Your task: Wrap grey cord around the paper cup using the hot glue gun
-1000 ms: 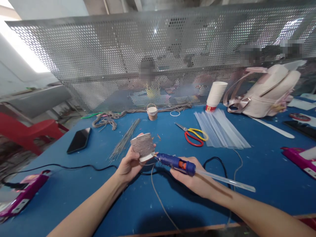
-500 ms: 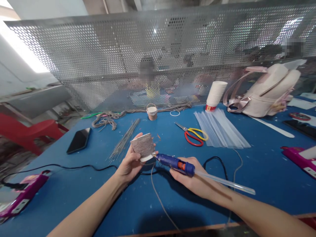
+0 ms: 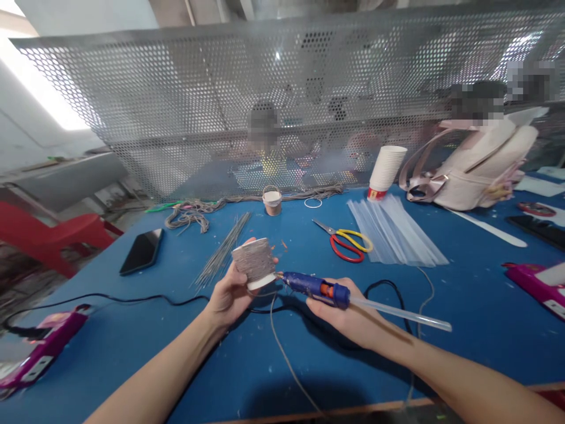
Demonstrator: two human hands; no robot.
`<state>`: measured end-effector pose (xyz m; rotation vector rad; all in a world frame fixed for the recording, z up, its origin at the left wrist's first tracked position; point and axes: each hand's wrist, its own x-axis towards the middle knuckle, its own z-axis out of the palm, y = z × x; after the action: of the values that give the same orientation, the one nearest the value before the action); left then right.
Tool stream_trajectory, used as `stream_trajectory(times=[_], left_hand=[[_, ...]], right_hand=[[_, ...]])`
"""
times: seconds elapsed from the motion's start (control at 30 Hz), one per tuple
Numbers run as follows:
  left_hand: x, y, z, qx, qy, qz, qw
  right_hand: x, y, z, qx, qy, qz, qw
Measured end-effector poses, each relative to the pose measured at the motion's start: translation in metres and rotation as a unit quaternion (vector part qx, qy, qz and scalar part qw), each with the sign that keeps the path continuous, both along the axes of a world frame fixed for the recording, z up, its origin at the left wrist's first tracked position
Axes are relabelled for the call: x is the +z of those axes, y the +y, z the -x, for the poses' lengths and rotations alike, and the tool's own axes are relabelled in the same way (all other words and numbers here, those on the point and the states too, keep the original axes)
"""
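Note:
My left hand (image 3: 233, 290) is closed around a paper cup wrapped in grey cord (image 3: 255, 262), tilted, with a bare white strip at its lower edge. In my right hand (image 3: 348, 315) is a blue hot glue gun (image 3: 311, 284), a long clear glue stick (image 3: 404, 314) jutting from its back. The nozzle is at the cup's white edge; whether it touches, I cannot tell. From beneath the cup a loose grey cord (image 3: 282, 347) trails to the table's front edge.
Scissors (image 3: 348, 241) and clear plastic strips (image 3: 397, 232) lie to the right, before stacked paper cups (image 3: 386, 174) and a backpack (image 3: 477, 171). Grey stems (image 3: 225, 250), a phone (image 3: 141, 252) and a power strip (image 3: 44, 353) lie left. A small bucket (image 3: 272, 203) stands near the perforated screen (image 3: 176, 106).
My left hand has turned the cup slightly, showing more of its white edge. The glue gun has shifted a little right, and its rear and glue stick have risen slightly.

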<state>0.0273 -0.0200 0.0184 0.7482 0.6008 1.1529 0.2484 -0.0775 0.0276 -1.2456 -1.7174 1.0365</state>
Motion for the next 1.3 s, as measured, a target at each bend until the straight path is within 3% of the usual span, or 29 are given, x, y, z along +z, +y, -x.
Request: stream_trajectory(times=[0.5,0.67,0.77,0.87,1.0,1.13,1.23,1.3], left_hand=[[-0.002,0.003,0.004,-0.026,-0.026,0.009,0.999],[0.0,0.002,0.002,-0.004,-0.023,0.011,1.0],[0.002,0.001,-0.001,0.026,0.005,-0.006,1.0],[0.005,0.001,-0.004,0.065,0.048,-0.016,0.997],[0.005,0.001,-0.009,0.102,0.077,-0.015,0.992],[0.004,0.001,-0.01,0.106,0.079,-0.019,0.991],[0.004,0.001,-0.009,0.105,0.058,-0.017,0.993],[0.005,0.0,-0.01,0.109,0.059,-0.014,0.992]], right_hand=[[0.006,0.001,0.001,0.022,0.011,0.009,1.0],[0.007,0.004,-0.002,0.014,0.005,-0.015,1.0],[0.006,0.012,-0.012,-0.008,-0.051,-0.06,0.997],[0.003,0.026,-0.029,-0.012,-0.201,-0.118,0.972],[-0.007,0.05,-0.05,0.028,-0.402,-0.159,0.901],[-0.017,0.071,-0.061,0.075,-0.494,-0.179,0.848],[-0.019,0.077,-0.062,0.076,-0.495,-0.188,0.845],[-0.016,0.074,-0.056,0.051,-0.443,-0.216,0.869]])
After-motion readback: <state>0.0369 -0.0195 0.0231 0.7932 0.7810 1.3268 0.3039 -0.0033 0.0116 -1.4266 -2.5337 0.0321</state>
